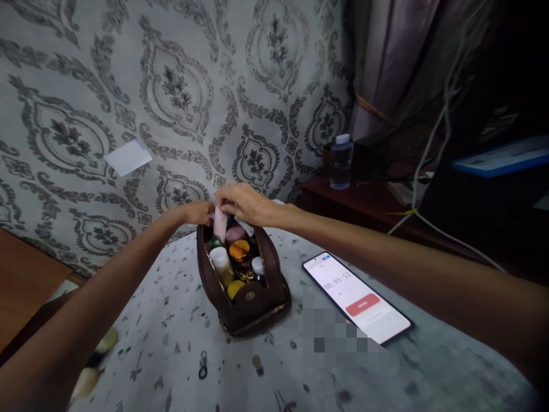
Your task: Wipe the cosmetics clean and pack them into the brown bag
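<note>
A dark brown cosmetic bag stands unzipped on the patterned cloth, filled with several small containers. At its far end my right hand pinches the top of a pale pink tube-like container, which is upright and partly inside the bag. My left hand has its fingers curled at the far left rim of the bag; some fingertips are hidden. Inside lie a white-capped bottle, an orange-lidded jar, a yellow round item and a small white cap.
A phone showing a running timer lies right of the bag, under my right forearm. A clear water bottle stands on a dark red surface at the back right. White cables hang there. The patterned wall rises close behind the bag.
</note>
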A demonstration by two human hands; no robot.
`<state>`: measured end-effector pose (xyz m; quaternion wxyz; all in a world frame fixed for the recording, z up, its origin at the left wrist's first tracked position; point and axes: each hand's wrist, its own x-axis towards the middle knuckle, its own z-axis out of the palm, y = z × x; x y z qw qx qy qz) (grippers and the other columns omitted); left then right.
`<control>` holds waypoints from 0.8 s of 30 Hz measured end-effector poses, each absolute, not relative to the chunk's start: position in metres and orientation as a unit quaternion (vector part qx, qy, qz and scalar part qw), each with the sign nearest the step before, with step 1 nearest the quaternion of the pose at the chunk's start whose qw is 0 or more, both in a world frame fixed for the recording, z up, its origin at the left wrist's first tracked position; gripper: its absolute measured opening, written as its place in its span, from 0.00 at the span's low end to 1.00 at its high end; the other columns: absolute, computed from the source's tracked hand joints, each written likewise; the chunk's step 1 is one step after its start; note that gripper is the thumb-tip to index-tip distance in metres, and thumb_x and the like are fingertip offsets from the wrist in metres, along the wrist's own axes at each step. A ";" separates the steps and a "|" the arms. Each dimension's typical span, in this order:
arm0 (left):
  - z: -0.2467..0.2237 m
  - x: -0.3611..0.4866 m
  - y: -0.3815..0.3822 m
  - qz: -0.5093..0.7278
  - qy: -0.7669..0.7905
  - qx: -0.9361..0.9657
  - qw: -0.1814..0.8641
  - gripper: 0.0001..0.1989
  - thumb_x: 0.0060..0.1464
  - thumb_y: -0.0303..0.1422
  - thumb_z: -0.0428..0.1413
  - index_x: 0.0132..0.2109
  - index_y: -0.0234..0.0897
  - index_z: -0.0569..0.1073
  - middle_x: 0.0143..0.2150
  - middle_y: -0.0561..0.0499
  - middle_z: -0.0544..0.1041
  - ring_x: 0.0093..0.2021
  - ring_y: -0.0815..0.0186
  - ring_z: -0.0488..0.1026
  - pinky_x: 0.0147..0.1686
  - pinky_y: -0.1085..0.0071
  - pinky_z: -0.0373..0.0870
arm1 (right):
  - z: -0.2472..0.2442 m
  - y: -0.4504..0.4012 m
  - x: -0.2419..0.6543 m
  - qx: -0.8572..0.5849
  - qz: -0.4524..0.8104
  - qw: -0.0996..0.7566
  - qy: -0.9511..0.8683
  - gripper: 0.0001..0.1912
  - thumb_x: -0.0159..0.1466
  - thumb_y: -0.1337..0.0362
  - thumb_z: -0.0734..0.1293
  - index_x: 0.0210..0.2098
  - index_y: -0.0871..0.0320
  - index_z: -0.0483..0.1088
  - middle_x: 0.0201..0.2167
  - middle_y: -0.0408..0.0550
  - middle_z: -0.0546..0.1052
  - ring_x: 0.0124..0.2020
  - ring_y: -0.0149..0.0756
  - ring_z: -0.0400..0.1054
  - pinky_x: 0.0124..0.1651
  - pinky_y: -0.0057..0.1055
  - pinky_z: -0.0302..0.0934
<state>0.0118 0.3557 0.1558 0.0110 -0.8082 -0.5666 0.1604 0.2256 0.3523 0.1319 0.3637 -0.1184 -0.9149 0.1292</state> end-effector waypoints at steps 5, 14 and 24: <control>0.156 0.011 0.356 0.164 -0.581 -0.797 0.001 0.11 0.43 0.31 0.57 0.36 0.34 0.78 0.38 0.50 0.81 0.37 0.62 0.74 0.37 0.74 0.69 | 0.124 0.362 0.214 -0.067 0.162 0.331 -0.927 0.08 0.60 0.77 0.63 0.34 0.61 0.71 0.30 0.43 0.74 0.34 0.31 0.65 0.40 0.26 0.57; 0.161 0.016 0.354 0.172 -0.588 -0.790 -0.027 0.10 0.40 0.36 0.61 0.28 0.32 0.78 0.23 0.54 0.76 0.27 0.66 0.70 0.25 0.76 0.63 | 0.106 0.356 0.182 -0.096 0.143 0.197 -0.965 0.09 0.58 0.79 0.63 0.35 0.62 0.71 0.29 0.42 0.73 0.29 0.30 0.62 0.33 0.24 0.53; 0.162 0.010 0.347 0.138 -0.596 -0.790 -0.037 0.10 0.42 0.33 0.59 0.33 0.34 0.79 0.25 0.54 0.76 0.28 0.66 0.70 0.25 0.77 0.62 | 0.111 0.355 0.185 -0.109 0.118 0.170 -0.972 0.15 0.58 0.79 0.64 0.41 0.63 0.77 0.34 0.48 0.78 0.34 0.32 0.68 0.36 0.24 0.57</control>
